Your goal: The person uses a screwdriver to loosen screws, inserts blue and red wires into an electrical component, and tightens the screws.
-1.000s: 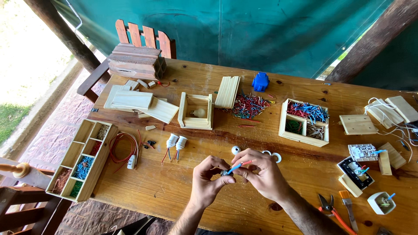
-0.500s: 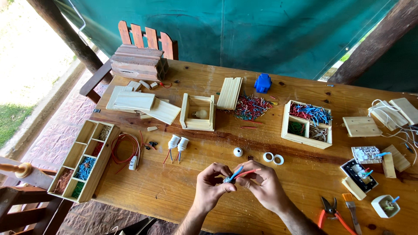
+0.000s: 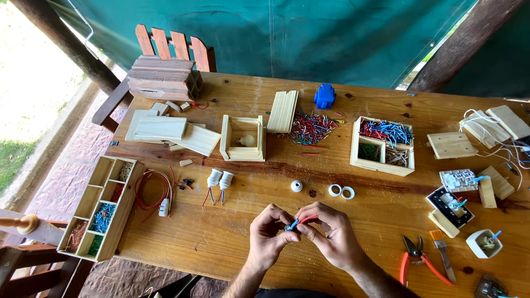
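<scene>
Low in the middle of the frame, my left hand (image 3: 269, 234) and right hand (image 3: 330, 234) both pinch the short wires (image 3: 301, 221) – a red and a blue – joining them; next needs a steady twist.

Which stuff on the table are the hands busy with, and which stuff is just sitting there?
In use:
left hand
right hand
blue and red wires pinched between them

Just lying about:
pliers
white rings
two white lamp sockets
blue plug
divided wooden tray
</scene>
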